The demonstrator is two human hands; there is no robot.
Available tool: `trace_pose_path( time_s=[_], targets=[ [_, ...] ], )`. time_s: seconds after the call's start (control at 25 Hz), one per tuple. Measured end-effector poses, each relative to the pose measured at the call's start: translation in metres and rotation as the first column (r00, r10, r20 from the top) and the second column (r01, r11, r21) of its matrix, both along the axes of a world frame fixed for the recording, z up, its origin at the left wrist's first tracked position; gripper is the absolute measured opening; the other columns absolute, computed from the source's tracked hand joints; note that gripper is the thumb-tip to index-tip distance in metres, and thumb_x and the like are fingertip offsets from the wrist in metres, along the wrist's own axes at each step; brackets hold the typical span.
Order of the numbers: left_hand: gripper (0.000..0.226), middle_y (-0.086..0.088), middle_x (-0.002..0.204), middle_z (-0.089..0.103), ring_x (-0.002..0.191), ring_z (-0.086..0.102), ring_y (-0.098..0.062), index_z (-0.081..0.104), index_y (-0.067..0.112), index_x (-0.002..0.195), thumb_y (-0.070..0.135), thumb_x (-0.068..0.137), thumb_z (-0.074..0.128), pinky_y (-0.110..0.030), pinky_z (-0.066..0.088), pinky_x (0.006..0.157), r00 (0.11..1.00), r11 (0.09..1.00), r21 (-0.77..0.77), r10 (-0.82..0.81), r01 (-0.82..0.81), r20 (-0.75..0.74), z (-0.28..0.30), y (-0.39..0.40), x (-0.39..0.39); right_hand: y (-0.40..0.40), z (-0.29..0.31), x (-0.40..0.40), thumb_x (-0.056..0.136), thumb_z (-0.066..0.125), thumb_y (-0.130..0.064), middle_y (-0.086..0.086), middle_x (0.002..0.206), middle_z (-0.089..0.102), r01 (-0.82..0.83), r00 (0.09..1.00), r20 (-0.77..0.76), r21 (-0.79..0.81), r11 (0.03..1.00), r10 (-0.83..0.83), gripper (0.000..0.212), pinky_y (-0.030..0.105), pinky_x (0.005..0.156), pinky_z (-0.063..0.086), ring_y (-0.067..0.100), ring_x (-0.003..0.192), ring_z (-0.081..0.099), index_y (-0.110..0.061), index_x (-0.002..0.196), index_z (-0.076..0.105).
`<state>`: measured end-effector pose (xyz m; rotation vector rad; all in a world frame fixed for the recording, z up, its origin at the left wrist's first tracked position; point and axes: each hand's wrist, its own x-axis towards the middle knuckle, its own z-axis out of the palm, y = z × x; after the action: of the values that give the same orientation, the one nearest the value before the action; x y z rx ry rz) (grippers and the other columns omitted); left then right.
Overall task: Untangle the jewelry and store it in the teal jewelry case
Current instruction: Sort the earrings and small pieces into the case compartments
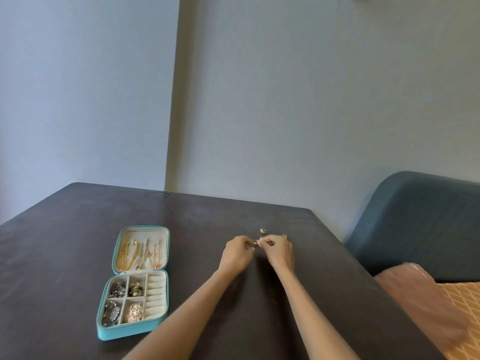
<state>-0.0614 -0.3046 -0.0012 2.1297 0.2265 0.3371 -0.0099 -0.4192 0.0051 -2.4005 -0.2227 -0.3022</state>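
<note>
Two hands work a small gold knot of jewelry apart, out on the dark surface.

You hold a little tangle of gold jewelry [255, 242] between your two hands, just above the dark brown surface [78, 229]. Your left hand [237, 253] pinches one side and your right hand [278, 249] pinches the other, likely so you can pull the bits apart. The piece is too small to tell what kind it is. Two more tiny gold pieces [263, 231] lie just past your hands, waiting their turn. The teal square jewelry case [107, 333] lies open to your left, well apart from your hands, so you can drop things in easily. Its lid holds gold chains [127, 253], four small boxes hold jewelry, and the cream ring rolls [155, 294] look bare. A blue sofa [415, 216] sits to your right.
</note>
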Motion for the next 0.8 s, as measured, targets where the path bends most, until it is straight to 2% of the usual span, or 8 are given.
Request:
trace_pose_path(
  time_s=[0.12, 0.2, 0.32, 0.48, 0.64, 0.72, 0.8],
  targets=[
    [0.022, -0.005, 0.082, 0.067, 0.074, 0.061, -0.020, 0.071, 0.007, 0.094, 0.022, 0.092, 0.055, -0.033, 0.052, 0.071, 0.997, 0.948, -0.315, 0.072, -0.055, 0.042, 0.010, 0.002, -0.013, 0.005, 0.003, -0.018, 0.092, 0.057, -0.028, -0.001, 0.086, 0.060, -0.247, 0.965, 0.070, -0.075, 0.966, 0.252, 0.019, 0.033, 0.075, 0.047, 0.014, 0.087, 0.057, -0.021, 0.092, 0.075],
    [0.022, -0.003, 0.073, 0.067, 0.058, 0.057, -0.015, 0.073, 0.006, 0.086, 0.024, 0.090, 0.060, -0.023, 0.050, 0.056, 0.991, 0.908, -0.410, 0.122, -0.090, 0.052, 0.021, 0.011, -0.023, 0.010, 0.004, -0.029, 0.094, 0.054, -0.025, -0.003, 0.084, 0.061, -0.319, 0.932, 0.147, -0.103, 0.942, 0.331, 0.020, 0.032, 0.077, 0.048, 0.009, 0.082, 0.056, -0.022, 0.094, 0.074],
    [0.014, -0.004, 0.070, 0.070, 0.054, 0.058, -0.012, 0.074, 0.010, 0.076, 0.020, 0.084, 0.068, -0.018, 0.048, 0.052, 0.997, 0.940, -0.334, 0.078, -0.066, 0.023, 0.032, 0.040, -0.039, 0.021, 0.012, -0.050, 0.090, 0.062, -0.026, -0.005, 0.084, 0.062, -0.339, 0.905, 0.233, -0.109, 0.934, 0.355, 0.013, 0.027, 0.067, 0.047, 0.010, 0.077, 0.057, -0.021, 0.088, 0.074],
    [0.010, -0.001, 0.067, 0.070, 0.052, 0.061, -0.008, 0.073, 0.006, 0.079, 0.012, 0.085, 0.067, -0.017, 0.051, 0.050, 0.998, 0.939, -0.336, -0.065, 0.070, 0.025, 0.046, 0.084, -0.064, 0.052, 0.023, -0.074, 0.082, 0.072, -0.020, -0.009, 0.077, 0.064, -0.378, 0.910, 0.239, 0.135, 0.916, 0.340, 0.006, 0.021, 0.064, 0.047, 0.007, 0.072, 0.062, -0.016, 0.077, 0.071],
    [0.010, 0.006, 0.058, 0.067, 0.048, 0.059, -0.002, 0.070, 0.000, 0.084, 0.010, 0.085, 0.067, -0.014, 0.050, 0.052, 0.989, 0.955, -0.273, -0.090, 0.118, 0.113, 0.054, 0.129, -0.101, 0.092, 0.031, -0.097, 0.084, 0.070, -0.017, -0.003, 0.076, 0.071, -0.429, 0.900, 0.123, 0.411, 0.804, 0.418, 0.010, 0.023, 0.062, 0.055, 0.010, 0.066, 0.068, -0.019, 0.086, 0.060],
    [0.009, 0.001, 0.064, 0.068, 0.052, 0.059, -0.003, 0.072, 0.002, 0.084, 0.010, 0.084, 0.069, -0.014, 0.049, 0.052, 0.988, 0.971, -0.209, -0.094, 0.118, 0.119, 0.054, 0.152, -0.122, 0.111, 0.030, -0.111, 0.086, 0.068, -0.015, -0.001, 0.082, 0.074, -0.488, 0.865, 0.126, 0.433, 0.758, 0.485, 0.015, 0.025, 0.066, 0.057, 0.011, 0.069, 0.069, -0.018, 0.100, 0.065],
    [0.008, 0.001, 0.065, 0.067, 0.052, 0.057, -0.003, 0.073, 0.003, 0.083, 0.010, 0.083, 0.070, -0.013, 0.046, 0.052, 0.988, 0.979, -0.151, -0.126, 0.139, 0.092, 0.047, 0.170, -0.140, 0.126, 0.027, -0.121, 0.085, 0.069, -0.014, -0.002, 0.081, 0.074, -0.536, 0.833, 0.098, 0.389, 0.749, 0.545, 0.017, 0.026, 0.069, 0.058, 0.009, 0.067, 0.067, -0.016, 0.101, 0.071]
  ],
)
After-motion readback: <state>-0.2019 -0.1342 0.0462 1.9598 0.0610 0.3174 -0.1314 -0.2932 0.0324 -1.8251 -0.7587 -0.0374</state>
